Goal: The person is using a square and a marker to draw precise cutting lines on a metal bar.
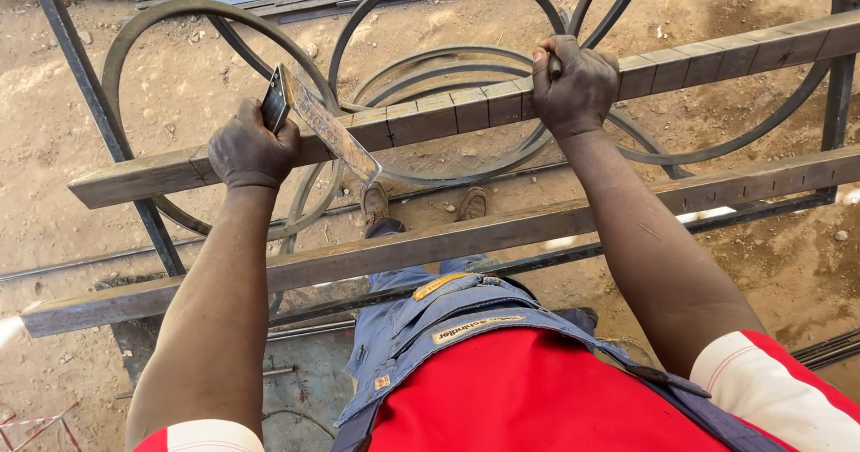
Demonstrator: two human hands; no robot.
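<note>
Steel square tube [466,107] — dull, rust-flecked, scored with evenly spaced cross marks — runs under both hands. Left hand [253,152] clenches a flat metal try square [318,122], its blade slanting across the tube toward the right hand. Right hand [575,86] grips a small dark marker [555,65], fist pressed on the tube. Both forearms extended, wrists bent downward. Curved flat-bar rings [448,22] lie beyond the hands; a second square tube [502,232] sits nearer the body.
</note>
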